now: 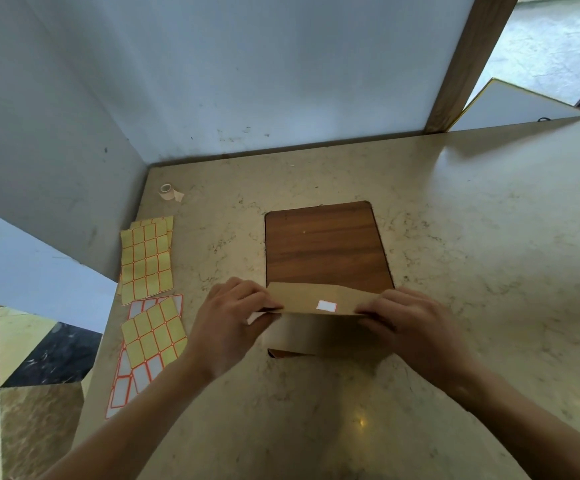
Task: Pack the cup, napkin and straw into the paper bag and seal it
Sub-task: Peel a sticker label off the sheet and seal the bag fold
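A brown paper bag (319, 332) stands on the near end of a wooden board (326, 247), its top folded over toward me. A small white sticker (326, 306) sits on the folded flap near its lower edge. My left hand (233, 317) pinches the flap's left end, and my right hand (409, 320) pinches the right end. A bit of white shows at the bag's left side under my left fingers. The cup, napkin and straw are hidden from view.
Sheets of yellow and white stickers with red borders (148, 261) lie along the counter's left edge. A small roll of tape (166, 192) rests near the back left corner. White walls close the back and left; the marble counter (472, 237) spreads to the right.
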### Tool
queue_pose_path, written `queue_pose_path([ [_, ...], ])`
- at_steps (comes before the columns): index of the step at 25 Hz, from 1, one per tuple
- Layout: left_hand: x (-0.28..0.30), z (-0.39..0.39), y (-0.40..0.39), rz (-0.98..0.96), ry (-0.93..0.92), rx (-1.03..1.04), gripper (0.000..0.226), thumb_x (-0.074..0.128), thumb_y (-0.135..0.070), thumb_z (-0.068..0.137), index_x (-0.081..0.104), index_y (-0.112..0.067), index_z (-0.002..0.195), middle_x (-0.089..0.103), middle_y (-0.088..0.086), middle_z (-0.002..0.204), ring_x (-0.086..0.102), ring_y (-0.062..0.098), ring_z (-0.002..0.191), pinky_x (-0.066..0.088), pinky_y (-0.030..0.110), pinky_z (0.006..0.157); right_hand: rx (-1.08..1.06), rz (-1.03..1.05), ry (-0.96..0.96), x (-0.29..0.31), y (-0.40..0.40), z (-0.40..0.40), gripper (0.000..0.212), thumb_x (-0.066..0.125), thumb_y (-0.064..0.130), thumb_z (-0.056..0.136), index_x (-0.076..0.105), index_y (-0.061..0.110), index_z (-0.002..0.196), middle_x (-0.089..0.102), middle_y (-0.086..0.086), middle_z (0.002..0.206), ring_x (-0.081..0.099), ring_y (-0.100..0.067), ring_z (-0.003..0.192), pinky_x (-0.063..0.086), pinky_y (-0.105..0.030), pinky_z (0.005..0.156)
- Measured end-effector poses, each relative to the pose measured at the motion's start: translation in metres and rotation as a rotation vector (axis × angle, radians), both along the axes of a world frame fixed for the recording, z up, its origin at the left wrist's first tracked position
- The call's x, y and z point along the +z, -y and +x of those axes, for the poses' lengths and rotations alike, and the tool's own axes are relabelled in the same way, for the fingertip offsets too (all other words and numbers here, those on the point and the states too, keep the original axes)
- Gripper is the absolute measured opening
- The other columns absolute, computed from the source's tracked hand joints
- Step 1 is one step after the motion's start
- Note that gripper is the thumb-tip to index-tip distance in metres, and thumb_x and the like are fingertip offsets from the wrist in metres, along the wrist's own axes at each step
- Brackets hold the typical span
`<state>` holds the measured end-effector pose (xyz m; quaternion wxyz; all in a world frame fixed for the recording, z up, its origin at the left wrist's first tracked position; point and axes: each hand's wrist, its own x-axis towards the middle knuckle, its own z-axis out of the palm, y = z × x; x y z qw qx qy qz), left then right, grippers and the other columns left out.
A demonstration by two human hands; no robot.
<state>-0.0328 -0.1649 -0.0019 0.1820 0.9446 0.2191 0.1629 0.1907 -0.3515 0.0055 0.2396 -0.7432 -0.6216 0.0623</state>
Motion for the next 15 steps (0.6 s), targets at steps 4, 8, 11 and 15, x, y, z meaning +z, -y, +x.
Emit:
queue_pose_path([
  [4,-0.013,-0.003,-0.011,-0.247,0.093,0.135,0.017,0.073,-0.026,0.082,0.071,-0.030,0.099,0.065,-0.017,0.097,0.055,0.010,0.094,0.047,0.032,0.078,-0.167,0.046,-0.262,-0.008,0.018,0.026,0.023,0.074,0.025,0.076,0.073,0.031,0.099,0.069,0.016,0.090,0.062,0.001,0.081,0.054,-0.023,0.068],
  [8,-0.019,0.000,-0.018,-0.376,0.134,0.203,0.021,0.076,-0.021,0.080,0.071,-0.033,0.095,0.066,-0.019,0.096,0.057,0.007,0.095,0.047,0.033,0.080,-0.378,0.037,-0.468,-0.015,0.029,0.035,0.032,0.077,0.023,0.073,0.072,0.046,0.094,0.071,0.016,0.090,0.064,-0.006,0.083,0.056,-0.032,0.071],
  [11,-0.019,-0.003,-0.020,-0.360,0.140,0.177,0.021,0.076,-0.022,0.080,0.071,-0.036,0.094,0.065,-0.024,0.096,0.056,0.003,0.096,0.043,0.025,0.080,-0.430,0.036,-0.578,-0.017,0.030,0.031,0.026,0.075,0.025,0.074,0.074,0.044,0.091,0.073,0.014,0.086,0.068,-0.006,0.077,0.058,-0.033,0.072],
  [15,-0.021,-0.005,-0.025,-0.342,0.151,0.166,0.021,0.077,-0.021,0.079,0.071,-0.033,0.096,0.064,-0.021,0.096,0.055,0.001,0.094,0.043,0.023,0.077,-0.509,0.086,-0.544,-0.015,0.027,0.018,0.020,0.078,0.016,0.075,0.078,0.029,0.090,0.075,0.013,0.085,0.068,-0.008,0.077,0.058,-0.037,0.072],
])
